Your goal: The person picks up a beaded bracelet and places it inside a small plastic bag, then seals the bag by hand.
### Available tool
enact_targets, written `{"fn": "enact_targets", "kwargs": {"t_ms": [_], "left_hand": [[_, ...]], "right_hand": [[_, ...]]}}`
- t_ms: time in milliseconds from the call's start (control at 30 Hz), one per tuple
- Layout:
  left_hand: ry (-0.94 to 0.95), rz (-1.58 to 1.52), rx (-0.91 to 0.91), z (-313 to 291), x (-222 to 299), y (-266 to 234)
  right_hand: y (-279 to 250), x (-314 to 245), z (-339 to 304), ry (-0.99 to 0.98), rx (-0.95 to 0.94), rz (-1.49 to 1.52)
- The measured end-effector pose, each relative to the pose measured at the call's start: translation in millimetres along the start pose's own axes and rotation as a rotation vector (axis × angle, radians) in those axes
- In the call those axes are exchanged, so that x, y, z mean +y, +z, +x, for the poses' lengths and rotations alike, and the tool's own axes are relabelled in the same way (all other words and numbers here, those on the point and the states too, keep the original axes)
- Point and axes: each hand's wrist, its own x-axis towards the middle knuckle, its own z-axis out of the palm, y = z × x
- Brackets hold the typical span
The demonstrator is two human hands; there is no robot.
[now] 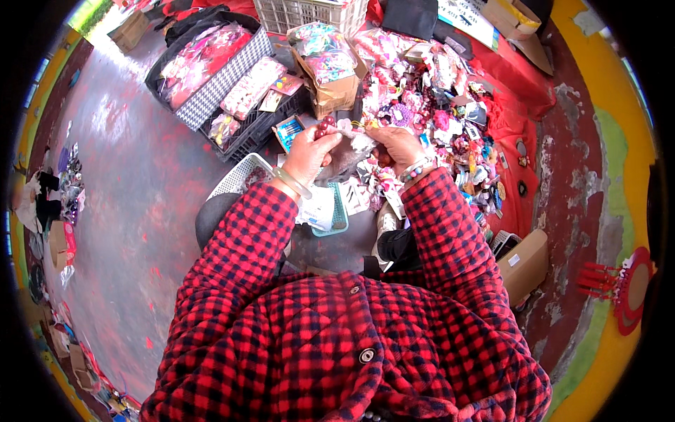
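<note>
My left hand [308,155] is closed, with a cluster of round dark red beads [325,128] pinched at its fingertips. Opposite it, my right hand [402,148] is also closed, gripping the edge of a small whitish frilly piece [361,143]. What looks like a clear plastic bag [343,159] hangs between the two hands; which fingers hold it I cannot tell. Below the hands, a light teal basket [340,211] stands beside a white plastic packet [316,208]. A white perforated basket [238,173] sits by my left wrist.
A big pile of hair accessories [443,119] spreads over red cloth [513,91] at the right. Beyond my hands stand an open cardboard box [336,97] of bagged goods, a black crate [253,135] and a houndstooth-patterned bin [223,79]. Another cardboard box [526,266] lies near my right elbow.
</note>
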Motion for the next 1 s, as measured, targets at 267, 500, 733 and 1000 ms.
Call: {"fn": "enact_targets", "kwargs": {"t_ms": [267,500,733,1000], "left_hand": [[-0.048,-0.039,-0.022,-3.3,6.6,0.8],[-0.145,-0.296,0.079,1.3,4.7,-10.8],[-0.119,-0.074,-0.105,6.8,0.1,-6.3],[-0.106,0.029,-0.200,7.0,-18.1,-2.5]], "right_hand": [[-7.5,12.4,13.4,-0.153,-0.053,-0.006],[2.3,-2.5,-5.3,0.009,-0.482,0.141],[1.2,-3.2,1.0,-0.081,-0.270,0.155],[-0.7,3.9,2.2,-0.102,-0.264,-0.011]]}}
